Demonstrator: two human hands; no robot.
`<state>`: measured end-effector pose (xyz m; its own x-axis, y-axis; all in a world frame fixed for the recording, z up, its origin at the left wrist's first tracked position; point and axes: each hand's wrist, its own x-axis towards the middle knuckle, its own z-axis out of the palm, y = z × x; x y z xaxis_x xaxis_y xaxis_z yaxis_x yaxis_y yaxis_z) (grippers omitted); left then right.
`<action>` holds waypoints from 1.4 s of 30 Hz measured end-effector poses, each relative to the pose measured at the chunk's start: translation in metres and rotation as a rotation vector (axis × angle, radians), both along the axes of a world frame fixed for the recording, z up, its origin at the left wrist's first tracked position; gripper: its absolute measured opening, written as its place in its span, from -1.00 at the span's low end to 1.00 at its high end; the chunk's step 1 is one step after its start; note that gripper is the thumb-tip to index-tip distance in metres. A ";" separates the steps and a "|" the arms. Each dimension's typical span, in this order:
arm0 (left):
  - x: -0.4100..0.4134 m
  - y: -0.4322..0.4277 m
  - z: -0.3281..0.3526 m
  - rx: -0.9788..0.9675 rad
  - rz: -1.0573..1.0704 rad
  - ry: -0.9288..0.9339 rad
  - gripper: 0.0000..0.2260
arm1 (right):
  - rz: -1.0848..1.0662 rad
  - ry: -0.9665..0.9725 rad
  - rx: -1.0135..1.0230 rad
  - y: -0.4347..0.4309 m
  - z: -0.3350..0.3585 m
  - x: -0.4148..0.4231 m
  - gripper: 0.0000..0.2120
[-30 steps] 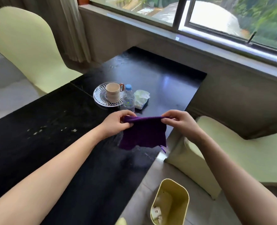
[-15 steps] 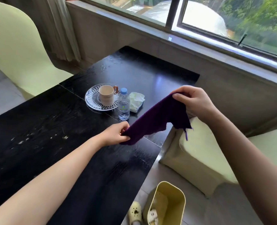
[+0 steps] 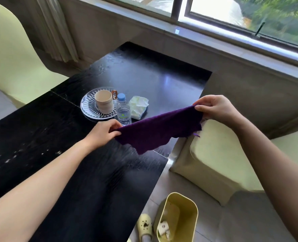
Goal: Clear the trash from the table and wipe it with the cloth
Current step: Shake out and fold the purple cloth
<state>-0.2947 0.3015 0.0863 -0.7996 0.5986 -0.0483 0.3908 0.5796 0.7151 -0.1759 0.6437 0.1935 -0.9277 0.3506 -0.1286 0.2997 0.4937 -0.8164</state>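
Note:
A purple cloth (image 3: 155,131) hangs stretched in the air above the right edge of the black table (image 3: 61,137). My left hand (image 3: 103,132) pinches its lower left corner just over the tabletop. My right hand (image 3: 214,109) grips the opposite corner higher up, out past the table edge. Pale crumbs and smears (image 3: 17,156) speckle the table on the left. A yellow bin (image 3: 178,219) with some paper trash in it stands on the floor by the table's near right corner.
A glass plate (image 3: 90,109) carries a beige mug (image 3: 103,101); beside it stand a small water bottle (image 3: 123,110) and a tissue pack (image 3: 137,107). Pale green chairs sit at left (image 3: 10,63) and right (image 3: 218,154). A yellow clog (image 3: 144,226) lies near the bin.
The cloth was bunched between both hands close together; my right hand has lifted and pulled away to the right, spreading it out. The view has shifted slightly too.

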 end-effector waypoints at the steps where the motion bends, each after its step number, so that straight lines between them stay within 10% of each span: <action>1: -0.005 0.001 0.004 -0.024 -0.039 0.045 -0.85 | -0.006 -0.008 0.026 0.004 -0.006 -0.001 -0.92; 8: -0.031 0.006 0.029 -0.222 -0.177 0.294 -0.88 | -0.022 -0.005 0.045 0.030 -0.036 -0.004 -0.90; 22: -0.017 0.040 0.019 -0.191 -0.088 0.025 -0.72 | -0.071 0.014 -0.133 0.042 -0.059 -0.015 -0.87; 42: -0.015 0.028 0.008 -0.127 -0.051 0.107 -0.90 | 0.290 -0.301 0.469 0.042 -0.071 -0.005 -0.84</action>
